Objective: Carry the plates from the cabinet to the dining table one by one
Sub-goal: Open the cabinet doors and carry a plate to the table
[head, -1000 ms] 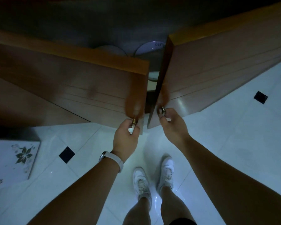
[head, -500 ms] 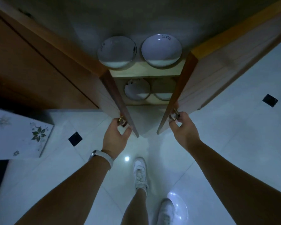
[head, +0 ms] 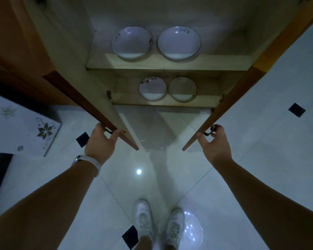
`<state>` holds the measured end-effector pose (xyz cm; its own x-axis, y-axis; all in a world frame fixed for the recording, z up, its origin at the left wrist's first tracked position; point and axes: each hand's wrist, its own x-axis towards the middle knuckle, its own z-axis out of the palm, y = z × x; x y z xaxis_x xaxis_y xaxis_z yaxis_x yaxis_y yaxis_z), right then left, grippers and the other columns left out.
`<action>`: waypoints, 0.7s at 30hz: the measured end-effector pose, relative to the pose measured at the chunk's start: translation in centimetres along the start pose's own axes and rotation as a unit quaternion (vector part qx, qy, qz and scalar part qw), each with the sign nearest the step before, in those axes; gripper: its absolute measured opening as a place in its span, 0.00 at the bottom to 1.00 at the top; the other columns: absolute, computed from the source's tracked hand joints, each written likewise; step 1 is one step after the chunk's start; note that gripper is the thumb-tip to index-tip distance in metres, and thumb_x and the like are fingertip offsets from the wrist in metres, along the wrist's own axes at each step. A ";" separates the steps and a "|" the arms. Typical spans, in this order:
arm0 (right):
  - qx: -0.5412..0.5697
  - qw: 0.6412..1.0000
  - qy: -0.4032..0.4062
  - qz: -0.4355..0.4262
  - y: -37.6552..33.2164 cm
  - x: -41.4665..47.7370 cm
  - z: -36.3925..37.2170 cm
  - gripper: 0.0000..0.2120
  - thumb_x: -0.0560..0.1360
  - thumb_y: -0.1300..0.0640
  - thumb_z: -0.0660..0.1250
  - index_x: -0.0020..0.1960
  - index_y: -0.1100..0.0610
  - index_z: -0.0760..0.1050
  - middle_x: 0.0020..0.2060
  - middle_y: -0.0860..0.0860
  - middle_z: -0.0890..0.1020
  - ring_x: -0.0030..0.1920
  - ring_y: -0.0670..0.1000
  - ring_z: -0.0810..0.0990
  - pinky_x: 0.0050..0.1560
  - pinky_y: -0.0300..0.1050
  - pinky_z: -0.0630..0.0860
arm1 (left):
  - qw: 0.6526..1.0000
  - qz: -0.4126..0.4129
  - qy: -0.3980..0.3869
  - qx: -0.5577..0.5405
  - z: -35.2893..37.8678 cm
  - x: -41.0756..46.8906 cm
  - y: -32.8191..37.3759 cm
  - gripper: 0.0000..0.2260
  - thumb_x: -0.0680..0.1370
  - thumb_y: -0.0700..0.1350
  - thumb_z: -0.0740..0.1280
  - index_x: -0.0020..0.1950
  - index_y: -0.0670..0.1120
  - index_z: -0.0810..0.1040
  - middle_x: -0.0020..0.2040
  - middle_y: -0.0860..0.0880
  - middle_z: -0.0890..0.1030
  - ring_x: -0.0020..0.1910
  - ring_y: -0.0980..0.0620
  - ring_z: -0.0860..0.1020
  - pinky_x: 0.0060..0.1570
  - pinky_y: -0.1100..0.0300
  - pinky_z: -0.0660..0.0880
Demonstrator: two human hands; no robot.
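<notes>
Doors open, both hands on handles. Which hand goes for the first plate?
Probably right. The right hand and left hand each hold a door handle, roughly level. The upper-right plate sits frontmost and unobstructed on the right hand's side, so its reach looks marginally shorter. Close call.

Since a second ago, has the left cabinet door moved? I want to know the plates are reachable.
Yes. The left door has swung outward to the left, away from the cabinet shelf, pulled by the left hand, uncovering four plates.
</notes>
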<state>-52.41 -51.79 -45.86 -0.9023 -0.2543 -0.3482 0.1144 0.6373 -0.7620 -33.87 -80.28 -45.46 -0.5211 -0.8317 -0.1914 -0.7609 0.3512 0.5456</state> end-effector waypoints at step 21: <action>-0.046 0.988 0.142 -0.039 -4.6 -0.4 -1.6 0.24 0.68 0.48 0.75 0.56 0.52 0.66 0.48 0.49 0.75 0.43 0.49 0.77 0.47 0.50 0.75 | 0.973 0.116 0.195 -0.046 -3.9 2.4 4.8 0.36 0.63 0.52 0.79 0.64 0.42 0.67 0.62 0.40 0.70 0.55 0.42 0.74 0.57 0.49 0.76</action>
<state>-53.20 -53.43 -41.35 -0.9887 -0.0988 -0.1126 0.0133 0.6906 -0.7231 -37.26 -82.29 -40.13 -0.4750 -0.8408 0.2596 -0.5928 0.5238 0.6118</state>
